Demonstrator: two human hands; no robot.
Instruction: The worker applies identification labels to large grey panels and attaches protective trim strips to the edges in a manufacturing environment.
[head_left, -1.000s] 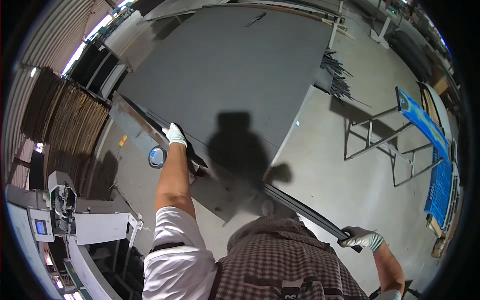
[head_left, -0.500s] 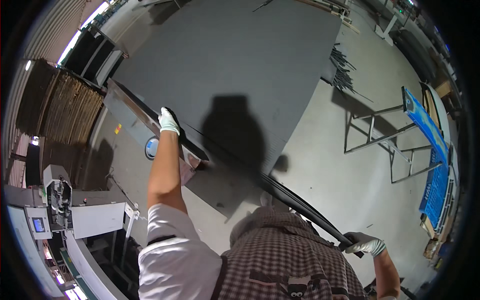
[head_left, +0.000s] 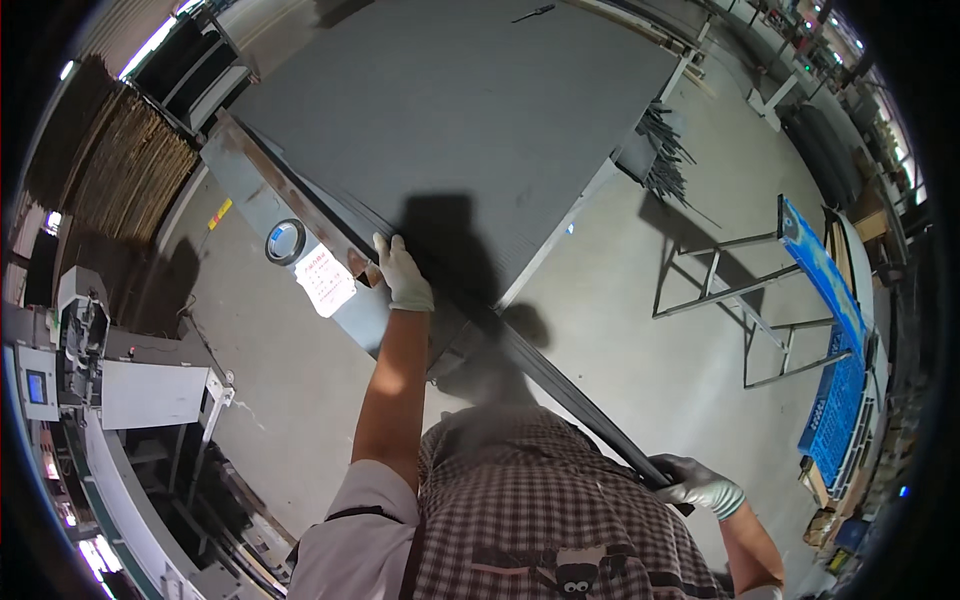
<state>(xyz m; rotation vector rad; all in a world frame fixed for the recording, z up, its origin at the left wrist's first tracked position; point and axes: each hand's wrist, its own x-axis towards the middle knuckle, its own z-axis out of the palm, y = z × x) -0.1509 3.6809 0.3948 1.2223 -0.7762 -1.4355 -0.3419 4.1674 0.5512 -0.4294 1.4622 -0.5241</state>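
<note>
A bundle of long dark-grey strips (head_left: 570, 392) runs from the near edge of the big dark-grey sheet (head_left: 480, 110) down to my right side. My right hand (head_left: 697, 485), in a grey-and-white glove, is wrapped round the lower end of the bundle. At the sheet's near edge my left hand (head_left: 403, 275), also gloved, closes on the strips, its fingertips pointing away from me; part of its grip is hidden. Beside it, a white printed paper (head_left: 325, 281) and a round roll-like object with a blue centre (head_left: 285, 241) lie on the table's metal rim (head_left: 235, 170).
Cut dark offcuts (head_left: 665, 155) hang at the table's right side. A metal-framed stand with a blue panel (head_left: 825, 265) is on the right. Stacked brown sheets (head_left: 130, 170) stand at far left, above a grey machine (head_left: 85, 330). A dark tool (head_left: 533, 13) lies on the sheet's far part.
My left hand has moved right and nearer along the table edge, and the white paper has come into view. My right hand keeps its hold on the strips. The view has shifted slightly.
</note>
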